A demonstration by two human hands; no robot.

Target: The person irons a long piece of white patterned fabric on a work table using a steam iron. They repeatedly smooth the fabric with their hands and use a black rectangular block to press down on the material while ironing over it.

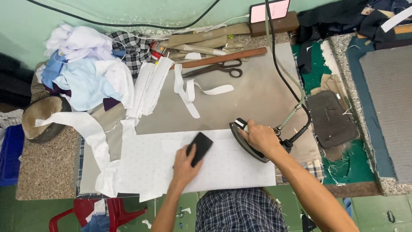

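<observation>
From the head camera, looking straight down on the ironing table (pixel 266 92), the right hand (pixel 262 138) is wrapped tight around the handle of a dark electric iron (pixel 248 144), fingers closed over the top, and the iron sits flat on the right edge of a white dotted fabric (pixel 223 169). That fabric is a pale rectangular panel, speckled with tiny dots, spread smooth across the near side of the table, with its left end running into loose white strips that hang off the front edge. The left hand (pixel 185 166) presses down on the same panel, just left of the iron, and its fingers curl around a small black block (pixel 200 148) that lies tilted on the cloth; the grip is closed on it, thumb side hidden. A black cord (pixel 286 81) with a metal spring at its base climbs away from the iron toward the back wall. Farther back on the grey cover lie black-handled scissors (pixel 216 69), just beside a long wooden ruler (pixel 223 57), and a curled white strip (pixel 191 90). On the left a heap of white, blue and checked cloth pieces (pixel 88 68) is piled up. To the right, well apart from the iron, rests a dark brown pad (pixel 330 118) on green cloth. A pink-lit phone (pixel 269 10) stands at the back.
</observation>
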